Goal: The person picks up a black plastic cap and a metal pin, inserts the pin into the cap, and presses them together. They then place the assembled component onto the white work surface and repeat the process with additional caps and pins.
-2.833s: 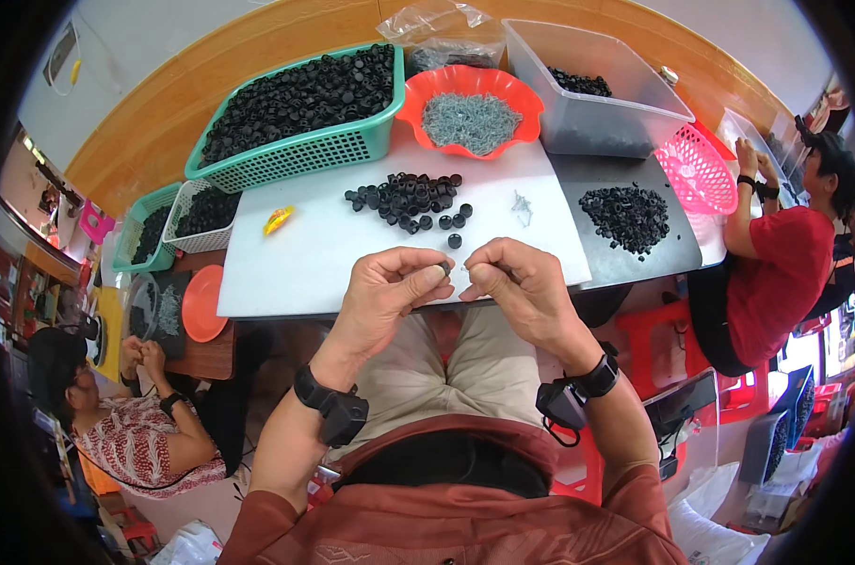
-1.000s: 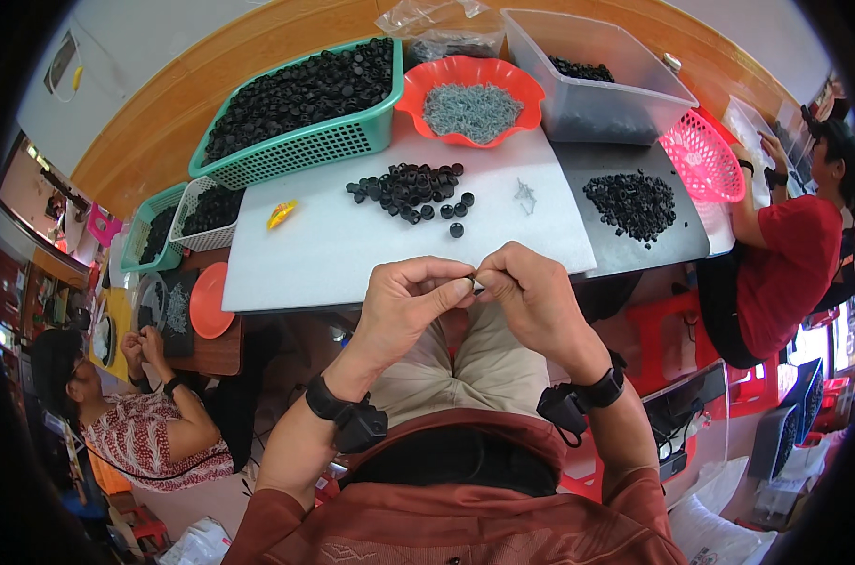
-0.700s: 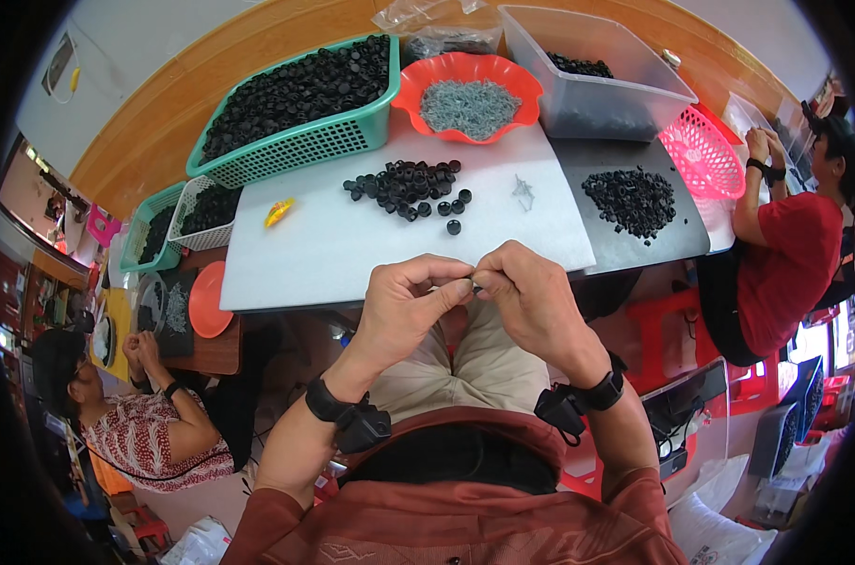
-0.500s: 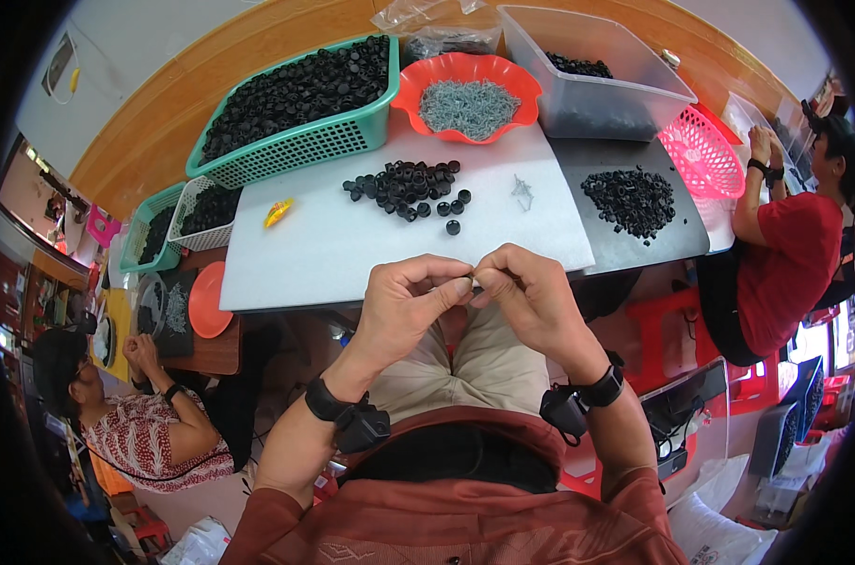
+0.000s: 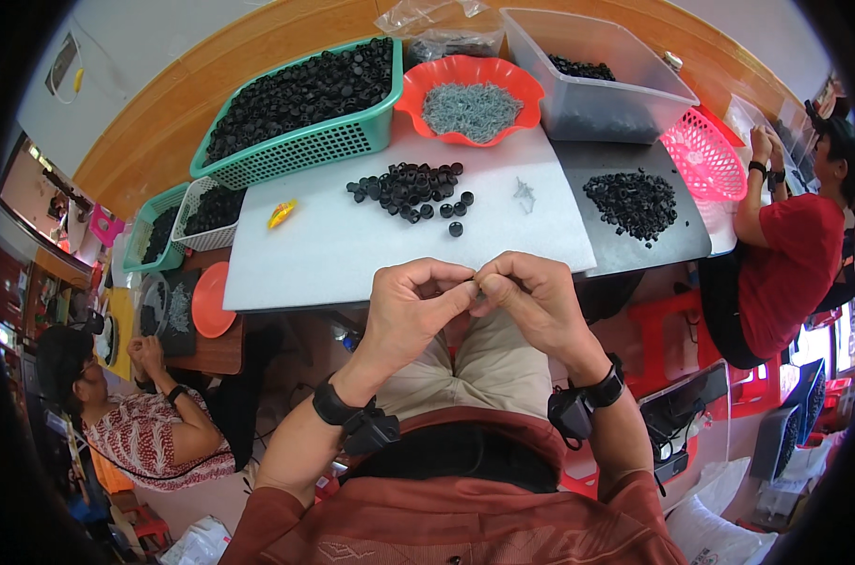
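Note:
Both my hands meet just off the front edge of the white-topped table. My left hand is closed in a pinch, thumb against forefinger. Against its fingertips, my right hand pinches too. Whatever sits between the fingertips is small and mostly covered, so I cannot make out its kind. Beyond my hands lies a loose pile of round black caps, with a single black cap nearest to me. To the right of the pile, a few thin silvery screws rest on the white sheet.
At the back stand a green basket of black caps, a red scalloped bowl of screws and a clear plastic bin. Small black parts cover part of a dark mat. Co-workers sit at left and right.
My hands stay together at the same place, and the fingertips have shifted slightly, pressing closer together. The piles on the table look the same.

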A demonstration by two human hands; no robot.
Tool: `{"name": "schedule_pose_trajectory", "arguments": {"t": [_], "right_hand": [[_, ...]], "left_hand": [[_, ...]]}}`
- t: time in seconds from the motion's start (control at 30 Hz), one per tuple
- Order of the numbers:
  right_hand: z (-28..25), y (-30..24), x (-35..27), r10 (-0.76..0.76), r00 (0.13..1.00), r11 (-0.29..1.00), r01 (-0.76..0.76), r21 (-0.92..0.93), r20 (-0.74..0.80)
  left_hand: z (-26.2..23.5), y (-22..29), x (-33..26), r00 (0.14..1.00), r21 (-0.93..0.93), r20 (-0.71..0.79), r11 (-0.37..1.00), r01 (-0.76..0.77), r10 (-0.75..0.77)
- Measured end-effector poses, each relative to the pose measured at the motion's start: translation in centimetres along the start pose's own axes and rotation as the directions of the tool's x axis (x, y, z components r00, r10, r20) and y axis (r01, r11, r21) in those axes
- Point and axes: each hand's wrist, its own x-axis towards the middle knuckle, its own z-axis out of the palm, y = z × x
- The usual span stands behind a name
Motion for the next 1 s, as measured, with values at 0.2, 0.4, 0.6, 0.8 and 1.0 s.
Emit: {"name": "schedule_pose_trajectory", "arguments": {"t": [0.2,0.4,0.6,0.8,1.0], "right_hand": [[-0.1,0.1,-0.3,0.004,1.000,0.999,-0.005,0.045,0.015],[0.4,0.3,-0.5,-0.146,0.988,0.982,0.139,-0.124,-0.043],[0.1,1.7,-0.5,-0.155,0.974,0.977,0.175,0.120,-0.165],[0.7,1.3,-0.4,-0.181,0.974,0.951,0.209,0.228,-0.136],[1.0,1.5,-0.3,-0.181,0.976,0.943,0.208,0.260,-0.124]], "left_hand": [[0.2,-0.4,-0.1,1.000,-0.033,-0.009,0.999,-0.010,0.010],[0.5,-0.8,-0.1,0.998,-0.136,0.003,0.988,-0.068,0.069],[0.4,-1.2,-0.1,1.000,-0.259,0.016,0.966,0.021,-0.017],[-0.4,-1.2,0.1,0.993,-0.502,0.107,0.859,0.099,-0.053],[-0.6,-1.4,0.1,0.985,-0.527,0.171,0.841,0.117,-0.030]]}}
